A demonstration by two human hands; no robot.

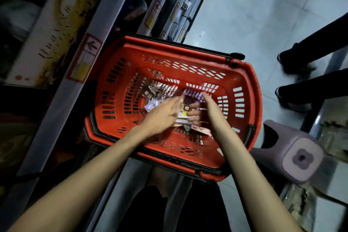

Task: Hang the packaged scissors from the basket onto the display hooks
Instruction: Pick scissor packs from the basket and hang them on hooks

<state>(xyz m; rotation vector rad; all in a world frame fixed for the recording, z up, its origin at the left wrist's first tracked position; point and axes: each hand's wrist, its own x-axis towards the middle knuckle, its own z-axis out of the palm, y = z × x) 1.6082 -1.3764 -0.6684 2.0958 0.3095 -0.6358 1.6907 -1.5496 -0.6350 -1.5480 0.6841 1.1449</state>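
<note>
Packaged scissors [162,90] lay in basket [254,100], none apparently hung yet; left hand [162,117] straight-fingered over them, right hand [205,111] gripped some.

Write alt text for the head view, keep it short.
Seen from above, a person's left hand lies open over a loose pile of packets in a red shopping basket, while the right hand curls its fingers around some of them. Shop shelves run along the left; a purple stool and another person's legs are at right.
</note>
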